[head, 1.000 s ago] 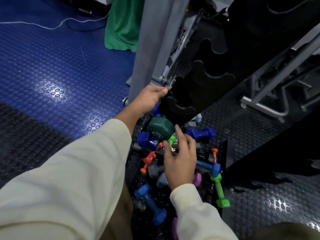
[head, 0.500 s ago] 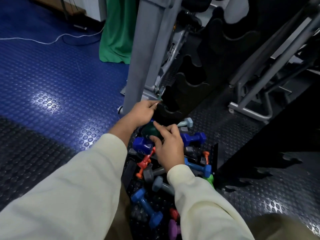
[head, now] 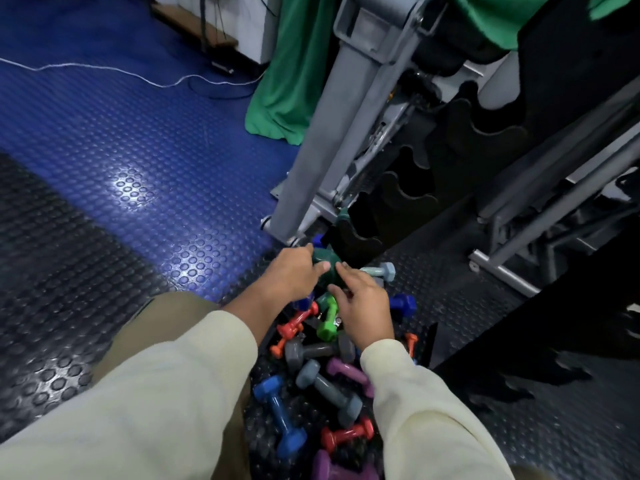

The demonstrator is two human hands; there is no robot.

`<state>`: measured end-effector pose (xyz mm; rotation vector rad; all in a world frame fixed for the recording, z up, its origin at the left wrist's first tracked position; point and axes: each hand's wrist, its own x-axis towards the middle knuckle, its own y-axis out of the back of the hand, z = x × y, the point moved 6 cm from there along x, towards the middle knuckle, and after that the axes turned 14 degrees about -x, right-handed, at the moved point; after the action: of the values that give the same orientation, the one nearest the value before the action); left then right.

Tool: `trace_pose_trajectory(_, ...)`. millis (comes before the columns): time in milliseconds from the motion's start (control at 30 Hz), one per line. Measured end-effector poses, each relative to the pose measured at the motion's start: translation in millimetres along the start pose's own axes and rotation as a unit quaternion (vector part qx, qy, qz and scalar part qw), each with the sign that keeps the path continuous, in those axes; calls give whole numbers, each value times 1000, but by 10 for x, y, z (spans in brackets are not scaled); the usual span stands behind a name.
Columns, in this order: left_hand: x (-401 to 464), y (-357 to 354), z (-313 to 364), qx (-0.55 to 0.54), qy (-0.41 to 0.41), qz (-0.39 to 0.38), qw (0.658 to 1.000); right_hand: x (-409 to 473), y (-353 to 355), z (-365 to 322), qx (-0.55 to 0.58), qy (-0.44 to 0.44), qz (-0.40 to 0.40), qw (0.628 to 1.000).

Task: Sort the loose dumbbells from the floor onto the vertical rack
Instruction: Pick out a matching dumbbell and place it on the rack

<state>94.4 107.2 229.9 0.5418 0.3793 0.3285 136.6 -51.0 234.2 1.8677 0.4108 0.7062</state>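
- Both hands met at frame centre on the dark green dumbbell (head: 323, 266), beside the rack (head: 398, 199)
- Left hand (head: 294, 273) gripped it; right hand (head: 363, 303) apparently steadied it, fingers loosely extended, ready for racking

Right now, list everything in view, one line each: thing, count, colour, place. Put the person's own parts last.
Dark green dumbbell: one, dark green, at the rack's foot, between both hands.
Bright green dumbbell: one, in the pile under the right hand.
Blue dumbbell: one, near front of pile; another blue head right of the right hand.
Grey dumbbells: at least three, grey to pale, mid pile.
Red and orange dumbbells: several small, scattered.
Purple dumbbells: at least two, lower pile.
Vertical rack: one, black, notched, slots in view empty.
Green cloth: hanging behind.
White cable: on blue floor.
Left hand: fingers on the dark green dumbbell.
Right hand: fingers spread, beside it.
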Motion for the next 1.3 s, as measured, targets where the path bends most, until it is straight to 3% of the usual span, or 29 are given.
trace_pose_trajectory(167, 58, 103, -1, -12, 8, -36, 999, 128, -19, -30, 0, 24, 83, 996)
trace_pose_trajectory(367, 165, 123, -254, -150, 46, -72, 985, 245, -13, -96, -26, 52, 60, 996)
trace_pose_trajectory(533, 184, 28, -317, -310, 107, -40, 944, 166, 11, -105, -48, 47, 14, 998)
trace_pose_trajectory(633, 97, -157, -263, -382, 172, -78, 905, 100, 86, -168, -98, 94, 43, 990)
trace_pose_trajectory(767, 128, -196, -262, -424, 179, -76, 884, 120, -34, -84, -119, 127, 57, 983)
trace_pose_trajectory(900, 222, -171, -280, -380, 155, -44, 911, 43, -298, 34, -56, 93, 41, 993)
trace_pose_trajectory(1067, 318, -116, -316, -310, 130, -32, 941, -18, -435, 111, 24, 58, 80, 995)
trace_pose_trajectory(1300, 317, 8, -163, -82, 45, 25, 995, -120, -663, 148, 139, -43, 63, 987)
